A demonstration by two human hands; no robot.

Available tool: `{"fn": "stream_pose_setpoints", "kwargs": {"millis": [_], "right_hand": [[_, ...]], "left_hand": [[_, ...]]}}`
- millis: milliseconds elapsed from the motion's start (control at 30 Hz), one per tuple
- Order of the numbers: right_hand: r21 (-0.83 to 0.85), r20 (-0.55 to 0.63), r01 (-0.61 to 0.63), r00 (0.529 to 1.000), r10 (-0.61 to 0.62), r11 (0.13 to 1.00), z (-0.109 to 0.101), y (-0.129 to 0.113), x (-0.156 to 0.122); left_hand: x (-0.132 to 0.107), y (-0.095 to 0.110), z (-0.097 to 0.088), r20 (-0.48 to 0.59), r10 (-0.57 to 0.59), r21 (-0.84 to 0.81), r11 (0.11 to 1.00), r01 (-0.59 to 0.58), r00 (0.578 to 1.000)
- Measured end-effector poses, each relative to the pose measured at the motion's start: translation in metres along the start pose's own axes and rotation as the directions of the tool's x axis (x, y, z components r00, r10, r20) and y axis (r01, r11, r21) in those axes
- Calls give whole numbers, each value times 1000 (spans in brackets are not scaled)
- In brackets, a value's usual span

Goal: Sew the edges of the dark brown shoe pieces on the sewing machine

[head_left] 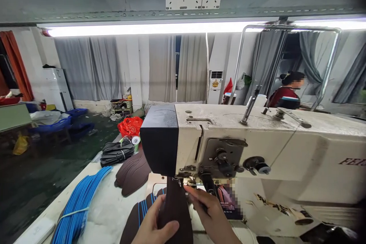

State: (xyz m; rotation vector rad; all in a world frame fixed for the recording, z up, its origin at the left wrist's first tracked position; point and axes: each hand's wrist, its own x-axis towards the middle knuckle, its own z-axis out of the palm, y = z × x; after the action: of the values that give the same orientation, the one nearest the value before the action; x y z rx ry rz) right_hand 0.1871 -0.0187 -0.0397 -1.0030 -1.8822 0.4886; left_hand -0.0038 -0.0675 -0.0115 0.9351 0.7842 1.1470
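Note:
A dark brown fabric piece (175, 213) runs up under the needle area of a white sewing machine (274, 137). My left hand (156, 223) grips this piece from the left, its thumb lying over the surface. At the right edge, close to the needle, my right hand (208, 207) has its fingers bent and the index fingertip against the fabric; the tips are partly hidden. More brown pieces with blue stripes (140, 211) lie beneath and left of my left hand. The machine head hides the needle and the far end of the fabric.
Left on the table lie a tied bundle of blue strips (77, 206), stacked brown pieces (134, 173), a black bundle (117, 152) and a red plastic bag (130, 126). A phone-like screen (228, 202) stands behind my right hand. Another person (287, 93) sits beyond the machine.

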Motion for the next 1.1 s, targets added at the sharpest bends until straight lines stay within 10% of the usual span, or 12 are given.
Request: {"fn": "stream_pose_setpoints", "kwargs": {"millis": [167,433,1100], "right_hand": [[45,8,-15,1000,14,999,-2,-4,0],[-12,9,-10,1000,11,1000,-1,-1,-3],[-9,-21,4,1000,-4,1000,2,2,-2]], "left_hand": [[-4,-3,-14,-148,-100,-65,994,91,984],[4,24,-11,77,-122,-69,990,127,990],[24,22,10,-103,-87,-27,996,85,991]]}}
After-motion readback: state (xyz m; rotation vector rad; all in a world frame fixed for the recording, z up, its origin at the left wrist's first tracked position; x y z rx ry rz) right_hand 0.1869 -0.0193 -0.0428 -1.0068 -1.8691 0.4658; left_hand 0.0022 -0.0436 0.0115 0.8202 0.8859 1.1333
